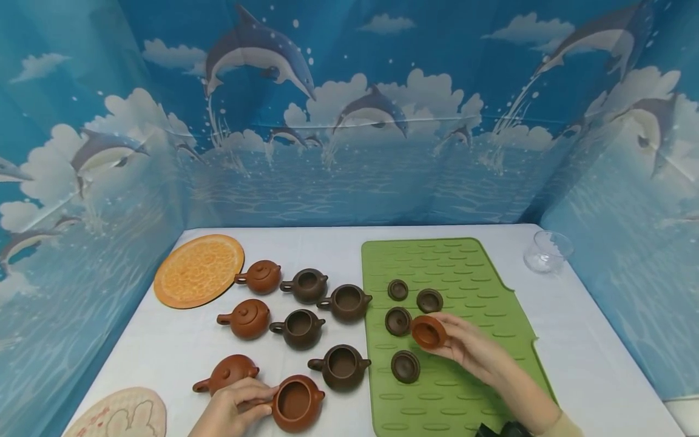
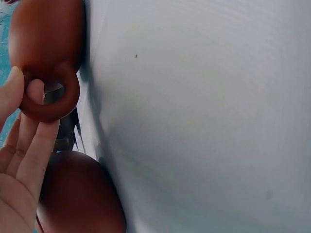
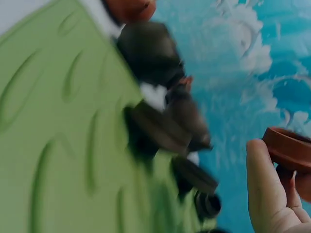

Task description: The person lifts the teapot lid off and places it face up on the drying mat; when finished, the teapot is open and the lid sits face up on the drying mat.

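Observation:
My left hand (image 1: 235, 408) pinches the handle of a reddish-brown clay teapot (image 1: 297, 419), which has no lid on and shows its round opening. In the left wrist view, thumb and fingers close round the loop handle (image 2: 73, 92). Beside that hand stands a lidded reddish-brown teapot (image 1: 230, 371). Over the green mat (image 1: 437, 255), my right hand (image 1: 472, 346) holds a reddish-brown teapot lid (image 1: 428, 332) by its rim, hollow side toward the head camera. Several dark brown lids (image 1: 406, 366) lie on the mat close to that hand.
Several dark brown teapots without lids (image 1: 342, 368) stand left of the mat. Two more lidded reddish teapots (image 1: 250, 319) are farther left. A round orange mat (image 1: 199, 271) lies at the back left, a rabbit-print mat (image 1: 122, 416) front left. A clear glass vessel (image 1: 546, 252) stands back right.

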`<state>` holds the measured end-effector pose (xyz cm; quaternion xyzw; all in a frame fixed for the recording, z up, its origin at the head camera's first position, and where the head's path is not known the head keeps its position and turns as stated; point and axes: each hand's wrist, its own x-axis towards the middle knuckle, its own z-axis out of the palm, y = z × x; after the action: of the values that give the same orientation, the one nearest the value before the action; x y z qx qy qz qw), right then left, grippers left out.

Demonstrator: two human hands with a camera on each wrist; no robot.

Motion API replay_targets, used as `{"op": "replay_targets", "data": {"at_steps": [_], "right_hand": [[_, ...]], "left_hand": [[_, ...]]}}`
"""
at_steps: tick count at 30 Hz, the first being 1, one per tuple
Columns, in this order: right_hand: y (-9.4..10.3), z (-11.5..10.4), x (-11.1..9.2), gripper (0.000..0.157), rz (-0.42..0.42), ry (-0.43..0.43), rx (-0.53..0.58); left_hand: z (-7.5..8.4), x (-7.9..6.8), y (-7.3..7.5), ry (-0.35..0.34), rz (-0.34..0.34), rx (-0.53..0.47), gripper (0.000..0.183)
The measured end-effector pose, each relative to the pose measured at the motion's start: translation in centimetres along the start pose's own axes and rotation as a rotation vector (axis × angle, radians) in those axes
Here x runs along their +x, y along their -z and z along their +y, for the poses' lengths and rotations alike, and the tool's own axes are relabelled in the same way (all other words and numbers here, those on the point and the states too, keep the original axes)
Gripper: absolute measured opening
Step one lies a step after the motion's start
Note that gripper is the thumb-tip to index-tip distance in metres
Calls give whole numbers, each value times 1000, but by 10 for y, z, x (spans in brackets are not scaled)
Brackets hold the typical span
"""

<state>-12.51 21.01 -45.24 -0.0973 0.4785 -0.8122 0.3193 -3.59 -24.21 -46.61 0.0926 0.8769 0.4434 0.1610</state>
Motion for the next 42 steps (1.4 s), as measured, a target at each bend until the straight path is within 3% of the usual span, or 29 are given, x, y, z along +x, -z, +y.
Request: {"op": "replay_targets", "data": {"at_steps": [3, 5, 10, 13, 15, 18, 24, 30, 32, 38, 42], "right_hand": [[12, 3, -4, 28, 45, -11, -26], [17, 4, -5, 37, 102, -35, -104], [20, 11, -6, 66, 332, -119, -436], [18, 16, -6, 62, 466, -163, -624], [18, 18, -6, 57, 514, -173, -717], [17, 18, -6, 52, 533, -168, -815], [16, 16, -6, 49, 532, -155, -946], [17, 16, -4, 47, 479, -110, -1040], [17, 16, -4, 47, 467, -107, -1041], [16, 15, -1, 47, 462, -110, -1043], [14, 14, -1, 46, 486, -117, -1058]], "left_hand": [[0, -1, 1, 15, -4, -10, 29], [-1, -1, 1, 10, -4, -17, 29], [-3, 0, 0, -34, 6, -23, 29], [-4, 0, 0, -25, 3, -38, 30], [-4, -1, 0, -6, -4, -50, 31], [-4, -1, 0, 1, -10, -58, 31], [-3, 0, -2, -89, 32, 17, 31], [-4, -2, -3, -157, 77, 60, 29], [-4, -2, -3, -150, 80, 63, 29], [-1, -2, 0, 0, 11, 11, 33], [1, -2, 1, 20, -10, 17, 34]]}}
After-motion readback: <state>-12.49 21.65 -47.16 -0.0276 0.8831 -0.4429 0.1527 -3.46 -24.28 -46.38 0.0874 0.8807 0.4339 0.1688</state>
